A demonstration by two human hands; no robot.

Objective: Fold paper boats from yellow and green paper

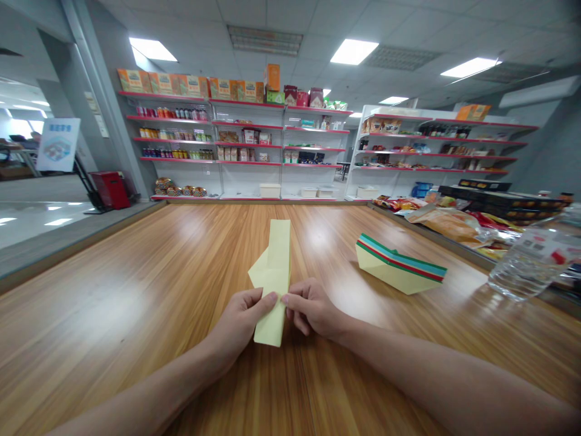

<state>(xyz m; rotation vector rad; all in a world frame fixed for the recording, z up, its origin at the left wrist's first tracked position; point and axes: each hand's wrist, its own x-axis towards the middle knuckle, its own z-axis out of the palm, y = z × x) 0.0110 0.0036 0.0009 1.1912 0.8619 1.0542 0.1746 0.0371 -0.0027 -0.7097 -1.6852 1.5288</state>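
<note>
A pale yellow sheet of folded paper point(278, 254) is held just over the table, its long strip pointing away from me and a triangular flap sticking out at the left. My left hand point(249, 310) pinches its left edge, thumb on top. On the opposite edge, the thumb and fingers of my right hand point(311, 307) close on the paper. The undersides of the folds are hidden. To the right stands a folded paper boat point(399, 266), pale yellow with a green, red, white and blue striped rim, apart from both hands.
The wooden table point(136, 272) has a raised rim. A clear plastic bottle point(521, 266) lies at the right edge, near snack packets point(447, 224) and stacked black boxes point(503, 203). Shelves point(245, 130) of goods stand beyond the table.
</note>
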